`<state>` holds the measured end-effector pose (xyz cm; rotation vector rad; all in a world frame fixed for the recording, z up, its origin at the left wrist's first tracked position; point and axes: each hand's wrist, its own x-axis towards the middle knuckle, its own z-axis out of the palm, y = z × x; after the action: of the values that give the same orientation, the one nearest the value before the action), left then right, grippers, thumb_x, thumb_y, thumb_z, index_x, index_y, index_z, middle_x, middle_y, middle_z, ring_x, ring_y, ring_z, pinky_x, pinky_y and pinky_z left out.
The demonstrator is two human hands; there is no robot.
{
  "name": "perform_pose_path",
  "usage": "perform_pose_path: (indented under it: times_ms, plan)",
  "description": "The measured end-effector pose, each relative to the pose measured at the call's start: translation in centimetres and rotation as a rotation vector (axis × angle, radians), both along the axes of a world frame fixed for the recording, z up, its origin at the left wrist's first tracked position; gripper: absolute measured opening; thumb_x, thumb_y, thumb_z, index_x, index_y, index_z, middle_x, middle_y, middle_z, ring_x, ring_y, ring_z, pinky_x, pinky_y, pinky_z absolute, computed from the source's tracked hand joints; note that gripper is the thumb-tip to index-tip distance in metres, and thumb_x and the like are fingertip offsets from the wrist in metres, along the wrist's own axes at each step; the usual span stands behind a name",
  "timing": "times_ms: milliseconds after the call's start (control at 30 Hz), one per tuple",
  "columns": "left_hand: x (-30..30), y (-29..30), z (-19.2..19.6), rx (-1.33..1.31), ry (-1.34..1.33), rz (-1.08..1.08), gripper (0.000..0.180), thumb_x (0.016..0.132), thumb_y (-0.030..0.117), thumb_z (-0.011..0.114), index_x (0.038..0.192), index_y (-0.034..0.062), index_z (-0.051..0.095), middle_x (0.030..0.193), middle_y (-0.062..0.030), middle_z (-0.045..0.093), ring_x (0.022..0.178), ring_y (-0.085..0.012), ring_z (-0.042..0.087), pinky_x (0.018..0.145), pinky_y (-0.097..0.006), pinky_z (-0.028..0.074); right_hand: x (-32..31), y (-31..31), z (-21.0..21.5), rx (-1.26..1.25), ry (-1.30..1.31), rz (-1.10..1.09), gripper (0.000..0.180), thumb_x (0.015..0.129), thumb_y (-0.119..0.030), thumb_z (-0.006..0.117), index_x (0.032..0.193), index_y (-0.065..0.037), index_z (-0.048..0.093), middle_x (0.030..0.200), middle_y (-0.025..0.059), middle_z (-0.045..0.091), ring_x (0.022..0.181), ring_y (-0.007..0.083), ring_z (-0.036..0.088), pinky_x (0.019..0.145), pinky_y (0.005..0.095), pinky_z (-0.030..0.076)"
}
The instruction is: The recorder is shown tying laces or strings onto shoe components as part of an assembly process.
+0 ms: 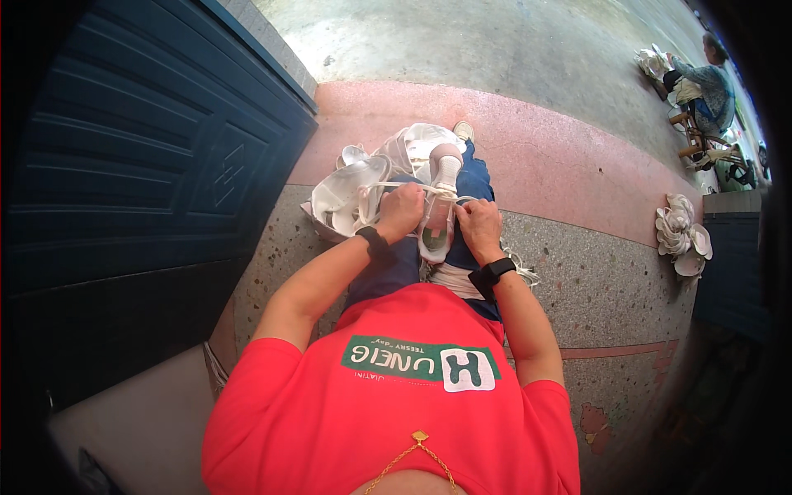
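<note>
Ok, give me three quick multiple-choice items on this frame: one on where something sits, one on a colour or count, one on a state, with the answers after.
1. Where does the pile of white shoe parts lie?
A. by the left hand, next to the blue door
B. behind the person
C. on the grey seat at lower left

2. What colour is the band on each wrist?
A. white
B. black
C. red

3. How do the two hands stand on the white shoe?
A. both away from it
B. only the right touches it
C. both closed at it, with white lace between them

Answers:
1 A: the pile rests on the floor just left of the left hand, beside the blue door.
2 B: both bands show black.
3 C: the left hand and right hand grip at the shoe on the lap, with lace running across.
</note>
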<state>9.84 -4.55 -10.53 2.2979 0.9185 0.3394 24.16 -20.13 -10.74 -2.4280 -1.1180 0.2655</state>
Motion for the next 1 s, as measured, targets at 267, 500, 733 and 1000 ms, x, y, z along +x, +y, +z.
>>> perform_pose_path:
  times_ms: [267,500,733,1000]
  plan:
    - [0.5,-0.3,0.4,-0.13,0.11,-0.065,0.026,0.096,0.027,0.059,0.093,0.0042,0.07,0.088,-0.0225,0.071,0.085,-0.0454,0.067,0.077,-0.055,0.052,-0.3,-0.2,-0.4,0.005,-0.099,0.031,0.029,0.091,-0.036,0.07,0.082,-0.009,0.078,0.089,0.0112,0.069,0.092,0.0322,0.063,0.081,0.0478,0.046]
    - [-0.7,-1.2,2.5,0.413,0.115,-0.222,0.025,0.091,0.031,0.069,0.082,0.0078,0.072,0.081,-0.0131,0.071,0.091,-0.0359,0.063,0.075,-0.052,0.045,-1.9,-0.4,1.3,-0.105,-0.257,0.193,0.029,0.091,-0.035,0.067,0.088,-0.007,0.073,0.095,0.0105,0.065,0.1,0.0293,0.059,0.082,0.0479,0.044]
    - [2.0,0.8,0.9,0.316,0.243,-0.281,0.019,0.093,0.024,0.062,0.086,0.0098,0.071,0.088,-0.0107,0.07,0.094,-0.0345,0.061,0.079,-0.051,0.049,1.1,0.3,-1.3,-0.032,-0.189,0.207,0.019,0.091,-0.026,0.066,0.095,-0.008,0.071,0.096,0.0098,0.066,0.098,0.0311,0.059,0.084,0.0482,0.045]
    - [10.1,3.5,2.6,-0.146,0.017,-0.473,0.031,0.094,0.013,0.06,0.123,0.0032,0.065,0.095,-0.018,0.072,0.08,-0.0357,0.071,0.069,-0.045,0.057,-0.2,-0.6,-1.5,0.204,-0.092,0.235,0.015,0.087,-0.014,0.07,0.099,-0.006,0.064,0.09,0.0122,0.066,0.092,0.0335,0.061,0.081,0.0464,0.047]
